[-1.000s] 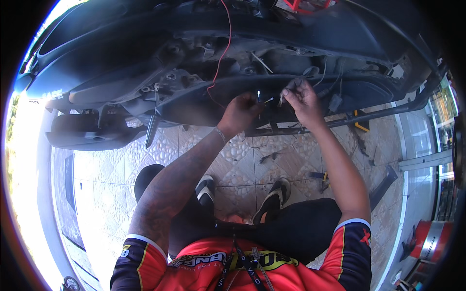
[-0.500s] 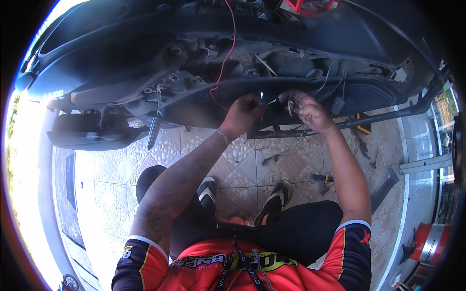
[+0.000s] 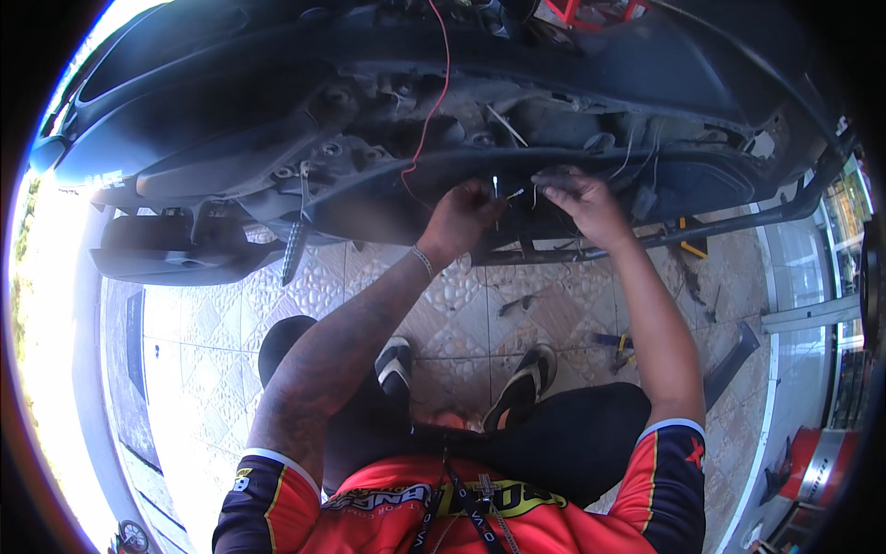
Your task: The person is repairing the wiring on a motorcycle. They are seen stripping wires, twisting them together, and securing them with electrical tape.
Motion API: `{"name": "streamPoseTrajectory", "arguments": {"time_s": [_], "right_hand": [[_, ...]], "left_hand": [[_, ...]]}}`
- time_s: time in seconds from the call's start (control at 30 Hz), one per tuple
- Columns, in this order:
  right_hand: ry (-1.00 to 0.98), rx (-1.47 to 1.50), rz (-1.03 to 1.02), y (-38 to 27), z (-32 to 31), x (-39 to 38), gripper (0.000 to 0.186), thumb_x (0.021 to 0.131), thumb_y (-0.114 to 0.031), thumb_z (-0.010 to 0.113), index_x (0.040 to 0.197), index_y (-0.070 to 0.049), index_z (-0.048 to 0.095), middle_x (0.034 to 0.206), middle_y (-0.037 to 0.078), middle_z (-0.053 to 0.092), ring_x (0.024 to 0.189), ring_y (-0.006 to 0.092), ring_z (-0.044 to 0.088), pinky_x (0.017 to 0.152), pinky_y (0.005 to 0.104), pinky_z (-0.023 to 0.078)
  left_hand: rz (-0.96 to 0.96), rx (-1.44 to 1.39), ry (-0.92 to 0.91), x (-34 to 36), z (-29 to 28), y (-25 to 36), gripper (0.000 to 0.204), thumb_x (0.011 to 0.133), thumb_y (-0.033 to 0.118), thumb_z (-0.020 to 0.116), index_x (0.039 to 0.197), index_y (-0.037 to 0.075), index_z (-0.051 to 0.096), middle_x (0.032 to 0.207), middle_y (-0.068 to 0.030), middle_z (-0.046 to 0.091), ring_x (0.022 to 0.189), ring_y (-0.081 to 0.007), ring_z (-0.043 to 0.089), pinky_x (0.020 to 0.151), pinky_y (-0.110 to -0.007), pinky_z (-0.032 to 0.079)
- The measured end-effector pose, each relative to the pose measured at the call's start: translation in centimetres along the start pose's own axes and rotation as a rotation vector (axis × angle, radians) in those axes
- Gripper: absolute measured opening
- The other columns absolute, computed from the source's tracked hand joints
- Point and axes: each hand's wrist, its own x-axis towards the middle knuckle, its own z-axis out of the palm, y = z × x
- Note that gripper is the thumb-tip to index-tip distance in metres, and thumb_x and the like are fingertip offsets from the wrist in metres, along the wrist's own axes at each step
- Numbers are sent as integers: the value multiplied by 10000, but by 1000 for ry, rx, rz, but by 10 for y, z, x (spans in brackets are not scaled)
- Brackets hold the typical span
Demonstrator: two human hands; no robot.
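In front of me stands a black scooter [image 3: 221, 171] with its side laid bare. My left hand [image 3: 457, 222] is closed in a pinch near the lower side panel [image 3: 388, 198]. Out of its fingertips stick thin wire ends, one with a white tip [image 3: 496, 185] and one with a yellowish tip [image 3: 515, 194]. A red wire [image 3: 432, 111] hangs from above and runs down toward this hand; its lower end is hard to follow. My right hand [image 3: 583, 205], just to the right, has fingertips pressed together on a thin pale wire [image 3: 534, 196] that dangles below them.
A dark connector [image 3: 644, 198] hangs on wires at the right. A pale stick-like piece [image 3: 506, 125] lies in the open frame. On the tiled floor [image 3: 443, 314] are a yellow-and-black tool [image 3: 623, 343], dark scraps [image 3: 521, 303] and a long dark part [image 3: 734, 360].
My right hand has turned, its fingers drawing together from a looser, more spread pose. The pale wire now hangs below the fingertips. My left hand has barely moved.
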Motion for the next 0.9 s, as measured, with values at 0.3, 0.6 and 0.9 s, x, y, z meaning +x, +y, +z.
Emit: {"name": "streamPoseTrajectory", "arguments": {"time_s": [0.3,0.6,0.9], "right_hand": [[295,-533,-83,-57,11,-20,157,897,-144,751,989,-17,744,888,103,710,813,197,689,742,319,530],[268,502,662,-54,30,-53,150,970,-148,696,1033,-14,718,899,3,704,776,77,611,700,257,503],[303,239,479,-54,51,-60,194,972,-174,689,1081,-14,700,965,39,720,838,117,647,778,291,505]], "left_hand": [[2,-68,5,0,5,4,140,1017,166,624,996,29,607,890,-28,659,816,-105,623,789,-275,522],[46,-171,-75,-11,34,26,166,1017,172,598,1082,20,615,987,-37,667,907,-108,612,845,-290,512],[91,-178,-97,-22,33,27,115,987,96,627,1069,22,597,930,-15,643,855,-76,574,777,-283,488]]}}
